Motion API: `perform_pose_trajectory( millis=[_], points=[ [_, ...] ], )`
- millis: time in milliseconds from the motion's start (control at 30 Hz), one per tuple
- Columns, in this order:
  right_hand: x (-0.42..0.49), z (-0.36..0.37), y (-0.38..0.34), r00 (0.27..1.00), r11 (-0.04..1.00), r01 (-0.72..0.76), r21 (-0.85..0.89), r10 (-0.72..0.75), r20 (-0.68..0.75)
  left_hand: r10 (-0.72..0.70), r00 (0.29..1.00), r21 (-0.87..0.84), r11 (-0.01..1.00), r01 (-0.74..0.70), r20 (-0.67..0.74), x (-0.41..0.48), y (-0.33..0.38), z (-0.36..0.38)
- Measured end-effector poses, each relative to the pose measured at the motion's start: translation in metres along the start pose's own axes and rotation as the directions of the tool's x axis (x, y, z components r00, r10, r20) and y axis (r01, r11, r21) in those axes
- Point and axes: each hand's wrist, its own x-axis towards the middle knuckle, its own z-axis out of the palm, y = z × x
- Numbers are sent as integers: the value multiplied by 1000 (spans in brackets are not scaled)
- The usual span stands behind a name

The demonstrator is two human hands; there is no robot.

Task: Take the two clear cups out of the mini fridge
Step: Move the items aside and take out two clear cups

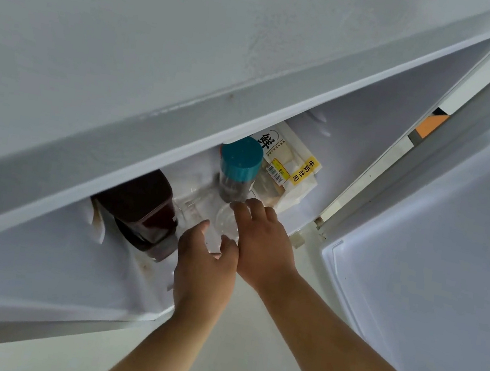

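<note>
I look down into the open mini fridge (353, 157). Two clear cups stand side by side on its floor, between a dark bottle and a teal-capped jar. The right cup (226, 223) sits between the fingers and thumb of my right hand (263, 245), which curls around it. The left cup (194, 209) is faint and partly hidden. My left hand (203, 265) reaches toward it with fingers apart, fingertips at its near side; I cannot tell if they touch.
A dark brown bottle (141, 211) leans at the left of the cups. A jar with a teal cap (239, 165) stands just behind them, with a bread bag (291, 166) behind it. The fridge top (131, 41) overhangs the opening. The open door (435, 261) is at the right.
</note>
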Motion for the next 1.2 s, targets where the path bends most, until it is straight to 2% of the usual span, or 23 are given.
perform_pose_trajectory(
  millis=[133, 300, 533, 700, 800, 867, 1033, 1200],
  points=[
    [3, -1, -9, 999, 997, 28, 71, -26, -34, 7, 1000, -2, 1000, -7, -10, 0, 0, -10],
    [14, -1, -23, 995, 981, 99, 164, -102, 11, -30, 997, -36, 999, 28, -66, 0, -1, -11],
    [32, 4, -32, 991, 986, 94, 141, -106, 84, -47, 995, -86, 996, 40, -88, -1, 2, -16],
    [37, 7, -31, 986, 983, 105, 152, -122, 113, 27, 997, -13, 1000, -28, -78, -6, 0, -19],
    [39, 9, -34, 984, 985, 146, 94, -154, 85, 115, 993, 57, 992, -113, -35, -11, -3, -18],
    [43, 10, -36, 981, 983, 186, 9, -186, 57, 124, 992, 67, 990, -123, -21, -10, -5, -19],
    [60, 15, -41, 964, 966, 248, -69, -240, 114, 50, 998, -7, 999, -50, -26, -5, -9, -18],
    [55, 5, -38, 960, 954, 279, -109, -275, 55, -9, 999, -122, 992, 5, -33, -7, -6, -16]
  ],
)
